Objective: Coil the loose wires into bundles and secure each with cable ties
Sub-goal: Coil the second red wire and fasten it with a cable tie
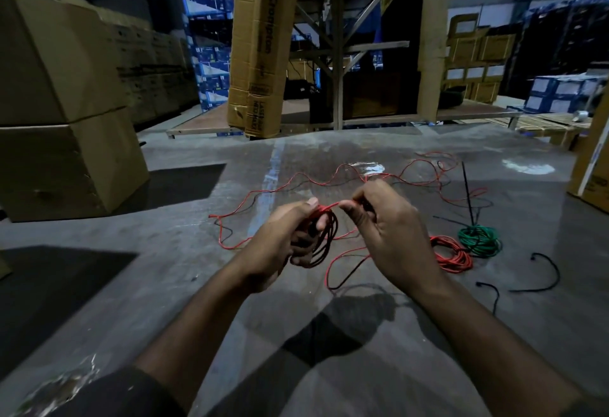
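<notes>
Wires of red and black point(296, 182) sprawl loose over the far middle of the concrete floor point(164, 252), running from the far right back to the hands, so most of this pair looks uncoiled as yet. To the near right two finished-looking bundles lie just beside each other, a red coil point(453, 256) and a green coil point(479, 240); I cannot tell whether either is tied. Black cable ties lie spare on the right: a straight one point(468, 192) far, two curved ones point(547, 271) point(491, 291) near. The left hand point(283, 242) has its grip closed round a small dark coil point(321, 242) of a few loops, which hangs below the fingers. The right hand point(385, 235) pinches the red strand just right of that coil, feeding it across.
</notes>
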Demonstrator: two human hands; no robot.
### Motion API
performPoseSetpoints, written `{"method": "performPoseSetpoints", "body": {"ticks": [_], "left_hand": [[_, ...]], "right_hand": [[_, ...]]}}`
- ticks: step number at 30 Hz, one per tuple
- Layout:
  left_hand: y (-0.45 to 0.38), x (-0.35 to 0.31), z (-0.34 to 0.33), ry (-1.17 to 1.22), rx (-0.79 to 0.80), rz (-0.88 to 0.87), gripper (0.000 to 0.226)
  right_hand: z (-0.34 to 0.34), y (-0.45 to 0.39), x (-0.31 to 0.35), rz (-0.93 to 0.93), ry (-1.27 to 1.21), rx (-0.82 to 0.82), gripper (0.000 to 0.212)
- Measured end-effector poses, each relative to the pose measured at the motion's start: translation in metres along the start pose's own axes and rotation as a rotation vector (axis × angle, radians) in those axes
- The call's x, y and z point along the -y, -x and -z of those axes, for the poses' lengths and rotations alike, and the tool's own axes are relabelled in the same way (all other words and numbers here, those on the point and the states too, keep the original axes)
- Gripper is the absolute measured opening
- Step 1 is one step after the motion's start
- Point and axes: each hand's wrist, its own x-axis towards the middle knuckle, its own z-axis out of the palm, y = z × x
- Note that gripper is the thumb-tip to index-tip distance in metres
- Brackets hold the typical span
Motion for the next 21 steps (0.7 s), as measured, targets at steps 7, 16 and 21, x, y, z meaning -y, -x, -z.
{"method": "performPoseSetpoints", "body": {"ticks": [7, 16, 21], "left_hand": [[0.005, -0.005, 0.005, 0.525, 0.175, 0.082, 0.031], [0.006, -0.005, 0.012, 0.919, 0.248, -0.004, 0.035], [0.004, -0.010, 0.014, 0.997, 0.226, -0.072, 0.027]], "right_hand": [[-0.014, 0.006, -0.020, -0.135, -0.124, 0.105, 0.067], [-0.021, 0.009, -0.018, -0.173, -0.381, 0.096, 0.053], [-0.025, 0.014, -0.012, -0.346, -0.706, 0.214, 0.035]]}}
